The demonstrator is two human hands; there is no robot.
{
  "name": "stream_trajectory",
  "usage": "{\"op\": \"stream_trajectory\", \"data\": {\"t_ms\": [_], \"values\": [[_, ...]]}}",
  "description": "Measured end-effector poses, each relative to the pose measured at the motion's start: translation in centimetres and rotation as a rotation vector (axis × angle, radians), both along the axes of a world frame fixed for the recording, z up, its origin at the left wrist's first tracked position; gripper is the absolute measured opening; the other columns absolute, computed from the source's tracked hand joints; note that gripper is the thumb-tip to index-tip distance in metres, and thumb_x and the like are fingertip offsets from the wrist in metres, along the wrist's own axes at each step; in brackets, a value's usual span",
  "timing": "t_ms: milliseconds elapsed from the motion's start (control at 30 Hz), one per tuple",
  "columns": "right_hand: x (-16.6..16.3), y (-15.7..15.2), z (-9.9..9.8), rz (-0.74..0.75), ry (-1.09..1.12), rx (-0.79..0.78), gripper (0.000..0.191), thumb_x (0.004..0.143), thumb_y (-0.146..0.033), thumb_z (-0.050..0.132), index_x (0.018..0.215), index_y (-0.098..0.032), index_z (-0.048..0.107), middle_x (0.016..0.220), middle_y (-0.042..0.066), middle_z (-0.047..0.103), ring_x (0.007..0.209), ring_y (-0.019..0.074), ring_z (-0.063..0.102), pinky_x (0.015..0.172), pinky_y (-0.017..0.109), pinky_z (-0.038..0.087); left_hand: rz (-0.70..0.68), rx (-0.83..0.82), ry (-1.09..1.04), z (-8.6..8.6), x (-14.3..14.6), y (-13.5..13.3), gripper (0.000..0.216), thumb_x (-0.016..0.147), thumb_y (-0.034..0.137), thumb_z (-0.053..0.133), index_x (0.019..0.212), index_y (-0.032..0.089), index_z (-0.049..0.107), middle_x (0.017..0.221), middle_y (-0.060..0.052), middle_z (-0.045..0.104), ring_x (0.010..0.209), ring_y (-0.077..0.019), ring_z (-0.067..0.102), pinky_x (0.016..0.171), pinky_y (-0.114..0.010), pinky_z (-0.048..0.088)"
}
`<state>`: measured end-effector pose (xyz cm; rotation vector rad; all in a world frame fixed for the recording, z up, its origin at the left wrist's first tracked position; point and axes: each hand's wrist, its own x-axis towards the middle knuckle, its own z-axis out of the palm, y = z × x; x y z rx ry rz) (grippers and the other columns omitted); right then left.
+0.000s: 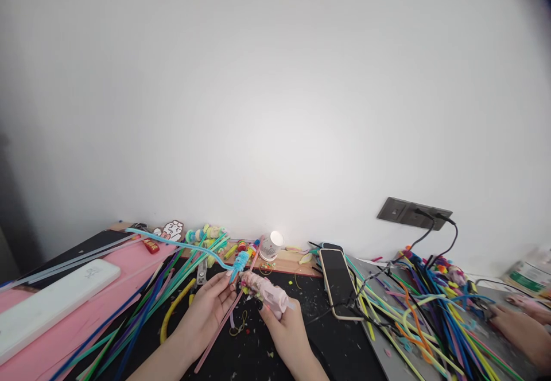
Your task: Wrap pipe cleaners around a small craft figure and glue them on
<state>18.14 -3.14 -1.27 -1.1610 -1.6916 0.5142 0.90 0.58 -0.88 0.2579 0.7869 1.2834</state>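
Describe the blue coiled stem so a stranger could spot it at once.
Below the white wall lies a black mat. Over it, the left hand pinches the blue coiled stem. Unlike the straight stems at left, it is tightly wound near one end.

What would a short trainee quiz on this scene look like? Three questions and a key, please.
1. True or false: the camera wearer's left hand holds the coiled blue pipe cleaner.
2. Fill in: the pale pink glue gun is in the wearer's ____ hand.
3. How many black cords are plugged into the wall socket plate? A) one B) two C) four

Key: 1. True. 2. Right. 3. B.
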Motion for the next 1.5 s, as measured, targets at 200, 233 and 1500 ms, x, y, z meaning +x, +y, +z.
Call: {"op": "stream_trajectory", "data": {"t_ms": [200,233,1500], "values": [[0.0,0.0,-0.2,0.082,0.059,-0.065,0.026,0.084,-0.02,0.058,0.106,-0.022,0.072,0.092,0.005,0.072,0.084,0.0211,0.068,0.083,0.029,0.053,0.004,-0.009,0.008,0.0,0.0,0.0,0.024,0.083,0.002,0.059,0.068,0.018,0.068,0.069,-0.002,0.068,0.057,-0.0097,0.063,0.06,-0.018,0.058],[0.0,0.1,-0.3,0.085,0.069,-0.065,0.027,0.083,-0.019,0.058,0.107,-0.022,0.071,0.093,0.005,0.072,0.085,0.0212,0.068,0.083,0.029,0.053,0.009,-0.012,0.011,0.0,0.0,0.0,0.024,0.083,0.002,0.059,0.068,0.018,0.068,0.069,-0.002,0.068,0.056,-0.0096,0.064,0.06,-0.018,0.058],[-0.1,-1.1,0.4,-0.25,-0.318,0.082,0.044,0.071,-0.02,0.062,0.114,-0.022,0.055,0.106,0.006,0.063,0.099,0.0255,0.057,0.087,0.039,0.043,-0.078,0.498,0.891,-0.3,0.0,-0.8,0.03,0.07,0.044,0.068,0.085,0.018,0.065,0.078,-0.005,0.07,0.075,-0.0243,0.068,0.068,-0.032,0.055]]}}
